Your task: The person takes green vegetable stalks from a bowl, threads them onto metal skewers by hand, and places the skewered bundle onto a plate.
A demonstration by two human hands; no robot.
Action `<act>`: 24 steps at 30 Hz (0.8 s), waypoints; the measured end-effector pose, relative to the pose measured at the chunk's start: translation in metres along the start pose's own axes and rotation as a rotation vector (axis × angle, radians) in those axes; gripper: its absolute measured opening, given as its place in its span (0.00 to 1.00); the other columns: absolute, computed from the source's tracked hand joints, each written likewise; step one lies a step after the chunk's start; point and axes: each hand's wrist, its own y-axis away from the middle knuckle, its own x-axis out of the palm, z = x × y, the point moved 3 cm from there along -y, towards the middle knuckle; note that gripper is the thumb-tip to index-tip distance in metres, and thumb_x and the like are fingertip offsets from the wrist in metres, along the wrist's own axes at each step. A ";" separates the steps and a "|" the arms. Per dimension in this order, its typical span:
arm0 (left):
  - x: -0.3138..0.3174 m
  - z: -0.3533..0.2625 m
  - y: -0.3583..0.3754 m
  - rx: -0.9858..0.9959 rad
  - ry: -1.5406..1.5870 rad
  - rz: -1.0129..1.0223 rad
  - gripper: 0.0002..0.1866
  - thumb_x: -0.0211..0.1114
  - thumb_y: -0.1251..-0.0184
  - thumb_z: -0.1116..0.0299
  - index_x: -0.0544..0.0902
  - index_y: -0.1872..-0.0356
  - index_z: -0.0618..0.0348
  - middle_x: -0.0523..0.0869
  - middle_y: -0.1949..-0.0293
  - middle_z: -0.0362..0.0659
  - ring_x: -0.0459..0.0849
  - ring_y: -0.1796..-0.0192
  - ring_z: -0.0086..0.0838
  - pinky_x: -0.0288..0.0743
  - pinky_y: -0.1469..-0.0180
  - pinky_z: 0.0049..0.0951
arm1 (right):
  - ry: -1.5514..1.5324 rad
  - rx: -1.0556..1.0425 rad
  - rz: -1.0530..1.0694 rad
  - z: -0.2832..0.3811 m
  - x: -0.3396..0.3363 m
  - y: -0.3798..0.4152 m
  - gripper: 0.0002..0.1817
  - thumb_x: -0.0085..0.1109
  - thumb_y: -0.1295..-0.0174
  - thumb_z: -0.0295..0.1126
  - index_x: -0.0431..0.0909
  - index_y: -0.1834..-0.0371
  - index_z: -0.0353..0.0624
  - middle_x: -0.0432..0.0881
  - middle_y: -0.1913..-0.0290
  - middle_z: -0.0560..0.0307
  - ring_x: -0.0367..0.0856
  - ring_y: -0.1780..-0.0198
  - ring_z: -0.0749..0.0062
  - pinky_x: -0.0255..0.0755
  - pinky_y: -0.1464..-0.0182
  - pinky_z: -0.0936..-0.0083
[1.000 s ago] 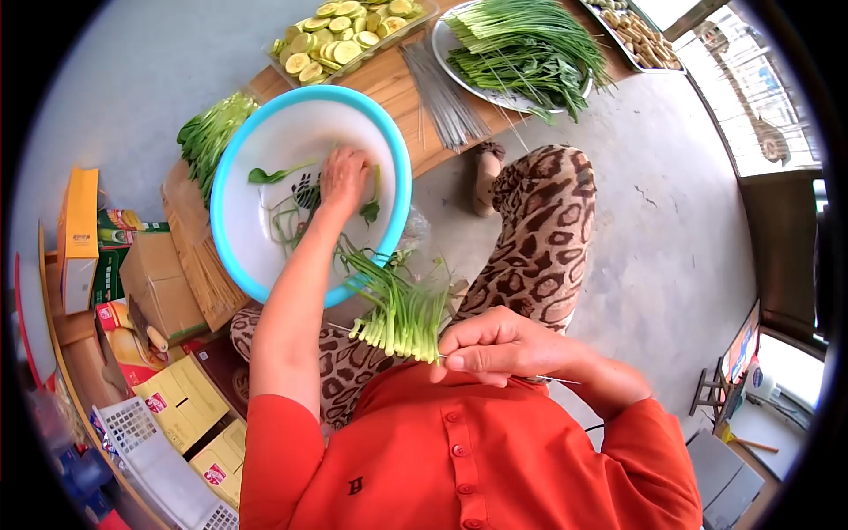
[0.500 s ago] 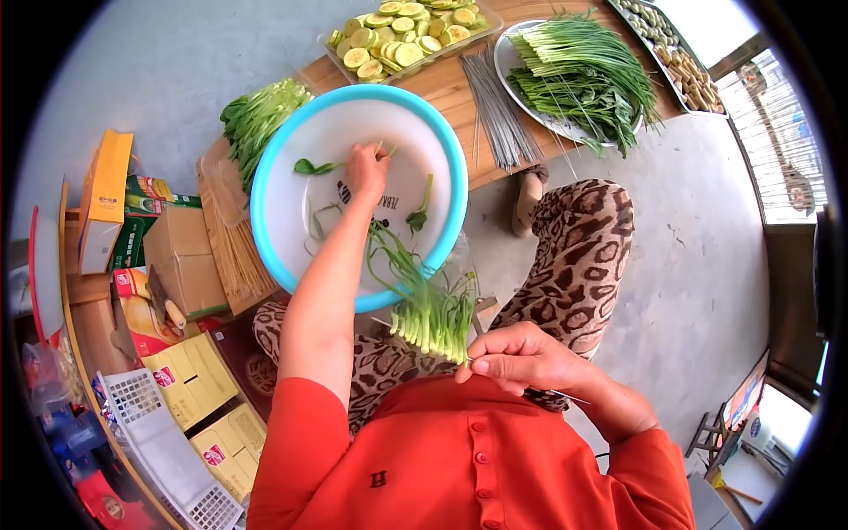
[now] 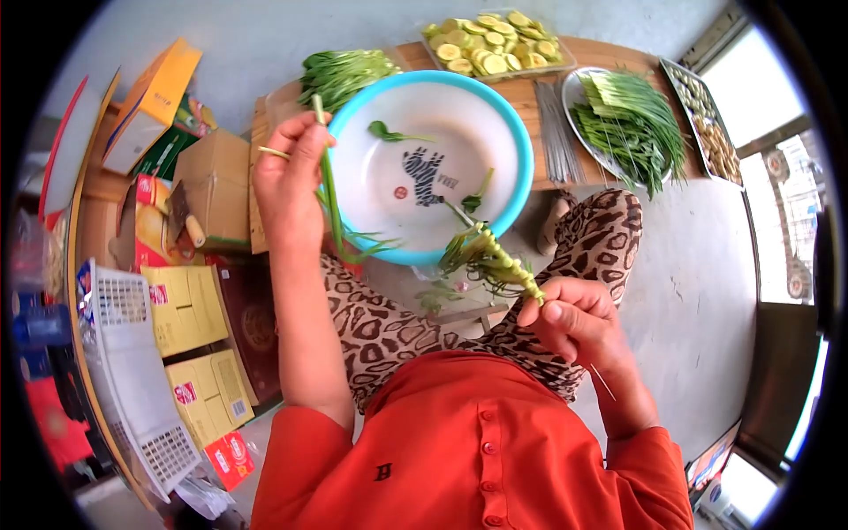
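Observation:
My left hand, fingers pinched, holds a few long green stalks at the left rim of the basin. Their leafy ends hang down beside the rim. My right hand grips a skewer packed with a row of green stalks. This skewer slants up and left, its bare tip over the near right rim of the basin. A white basin with a blue rim and a zebra print stands between my hands and the table. Inside lie a leafy sprig and another sprig.
On the wooden table are a tub of zucchini slices, a bundle of greens, thin metal skewers and a plate of skewered greens. A tray is at right. Boxes and a white basket stand left.
My left hand has come out of the basin, moving left with green stalks in its fingers. My right hand has risen to the right, and the loaded skewer is turned. The view has shifted.

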 end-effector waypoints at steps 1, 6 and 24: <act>-0.003 -0.008 0.012 0.009 -0.035 -0.019 0.11 0.66 0.36 0.68 0.82 0.55 0.60 0.83 0.69 0.33 0.68 0.74 0.08 0.58 0.73 0.10 | 0.030 -0.014 0.005 0.004 0.008 -0.002 0.14 0.48 0.28 0.33 0.80 0.59 0.33 0.66 0.87 0.70 0.55 0.86 0.90 0.49 0.81 0.87; -0.004 0.007 0.054 -0.164 0.149 0.065 0.09 0.64 0.35 0.69 0.79 0.56 0.59 0.83 0.65 0.37 0.77 0.66 0.12 0.57 0.75 0.10 | 0.200 0.009 -0.049 0.005 0.043 -0.021 0.14 0.48 0.28 0.35 0.80 0.59 0.35 0.64 0.88 0.71 0.54 0.87 0.90 0.46 0.81 0.86; -0.005 0.023 0.081 -0.315 0.295 0.138 0.12 0.63 0.32 0.64 0.83 0.55 0.60 0.84 0.69 0.35 0.78 0.70 0.14 0.56 0.75 0.12 | 0.227 0.099 -0.066 -0.019 0.056 -0.049 0.15 0.48 0.28 0.36 0.80 0.59 0.36 0.63 0.87 0.72 0.54 0.86 0.90 0.46 0.80 0.88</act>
